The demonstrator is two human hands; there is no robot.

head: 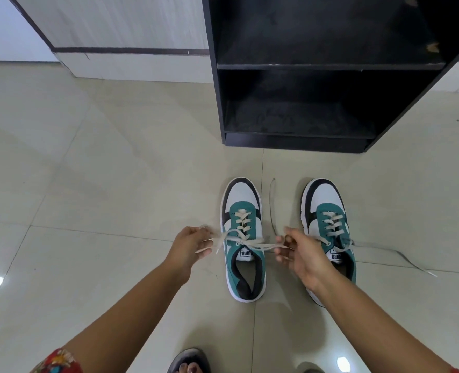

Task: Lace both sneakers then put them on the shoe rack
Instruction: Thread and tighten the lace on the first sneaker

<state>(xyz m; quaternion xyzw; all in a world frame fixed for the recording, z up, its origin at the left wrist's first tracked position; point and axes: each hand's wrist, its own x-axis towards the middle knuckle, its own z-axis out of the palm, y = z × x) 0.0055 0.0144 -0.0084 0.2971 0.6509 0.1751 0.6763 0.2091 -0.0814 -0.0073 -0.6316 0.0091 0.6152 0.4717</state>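
Observation:
Two green, white and black sneakers stand side by side on the tiled floor, toes pointing at the black shoe rack (pixel 328 66). The left sneaker (pixel 243 238) is laced, and its two white lace ends are pulled sideways across the tongue. My left hand (pixel 193 246) pinches one lace end to the left of it. My right hand (pixel 298 251) pinches the other end between the two shoes. The right sneaker (pixel 328 219) is partly behind my right wrist. Its loose laces (pixel 400 255) trail over the floor to the right and forward.
The rack's two dark shelves hold nothing. A pale wardrobe base (pixel 131 63) runs along the back left. My foot in a dark sandal (pixel 189 363) sits at the bottom edge. Open tile lies to the left of the shoes.

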